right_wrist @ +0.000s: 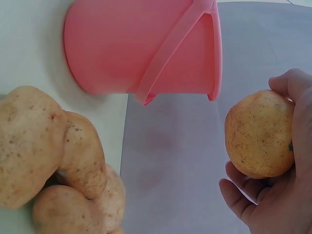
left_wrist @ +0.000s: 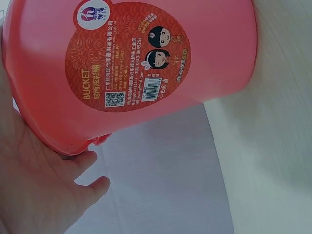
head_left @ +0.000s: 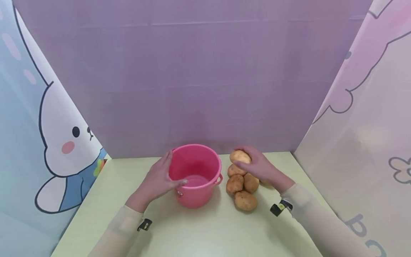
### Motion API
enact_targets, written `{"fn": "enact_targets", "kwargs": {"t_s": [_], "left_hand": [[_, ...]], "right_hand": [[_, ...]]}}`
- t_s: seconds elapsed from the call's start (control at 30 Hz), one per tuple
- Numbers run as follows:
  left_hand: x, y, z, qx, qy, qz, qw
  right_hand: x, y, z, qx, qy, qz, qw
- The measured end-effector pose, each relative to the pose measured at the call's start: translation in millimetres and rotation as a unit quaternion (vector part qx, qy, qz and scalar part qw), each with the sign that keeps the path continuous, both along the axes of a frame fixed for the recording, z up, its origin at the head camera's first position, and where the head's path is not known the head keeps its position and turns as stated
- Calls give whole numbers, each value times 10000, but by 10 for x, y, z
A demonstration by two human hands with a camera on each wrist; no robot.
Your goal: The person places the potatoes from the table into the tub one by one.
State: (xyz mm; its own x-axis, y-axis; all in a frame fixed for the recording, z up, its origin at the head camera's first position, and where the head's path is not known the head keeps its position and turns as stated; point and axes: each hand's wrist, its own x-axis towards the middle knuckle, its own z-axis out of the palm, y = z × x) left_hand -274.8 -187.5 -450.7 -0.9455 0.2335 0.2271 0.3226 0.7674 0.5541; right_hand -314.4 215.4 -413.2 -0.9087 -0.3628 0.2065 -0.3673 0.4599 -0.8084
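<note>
A pink bucket [head_left: 196, 194] stands upright, its open top showing a bare inside. My left hand [head_left: 157, 180] is spread along the bucket's left rim, with thumb and fingers apart. In the left wrist view, the left fingers [left_wrist: 90, 195] reach past the rim, fairly straight, below the bucket's red label [left_wrist: 129, 56]. Right of the bucket, my right hand [head_left: 260, 166] grips a pale brown potato [head_left: 239, 156] between thumb and fingers. That potato [right_wrist: 259, 134] is held clear of the others in the right wrist view. Beneath it lies a pile of potatoes [head_left: 245, 201], partly hidden by the hand.
The pale table [head_left: 192, 235] carries the bucket and the potatoes. A purple backdrop [head_left: 199, 85] rises behind its far edge. Printed panels with cartoon figures flank the left [head_left: 70, 153] and right [head_left: 363, 142] sides. A pink handle [right_wrist: 168, 48] hangs along the bucket's side.
</note>
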Motion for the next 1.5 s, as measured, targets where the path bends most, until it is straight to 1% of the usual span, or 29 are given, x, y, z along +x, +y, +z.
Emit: {"fn": "enact_targets", "kwargs": {"t_s": [0.13,0.4,0.5,0.63,0.87,0.97,1.27,1.5], "left_hand": [[-8,2,-3,-3,3,-6,10000],[-6,9,-11,-24,97,1,10000],[-2,15,-9,-35,103,29,9999],[-5,16,-12,-45,143,44,9999],[-2,19,-29,-8,166,29,9999],[-4,18,-35,16,150,34,9999],[-10,25,-40,-22,172,63,9998],[-7,14,-40,45,242,18,9997]], "right_hand": [[-5,-37,52,90,-2,-43,10000],[-30,-135,141,77,-222,39,9997],[-53,-184,179,190,-108,85,9997],[-107,-255,212,402,208,192,9988],[-159,-377,230,299,333,384,9983],[-193,-427,234,354,521,501,9968],[-267,-597,255,380,694,813,9935],[-284,-767,287,461,691,986,9917]]}}
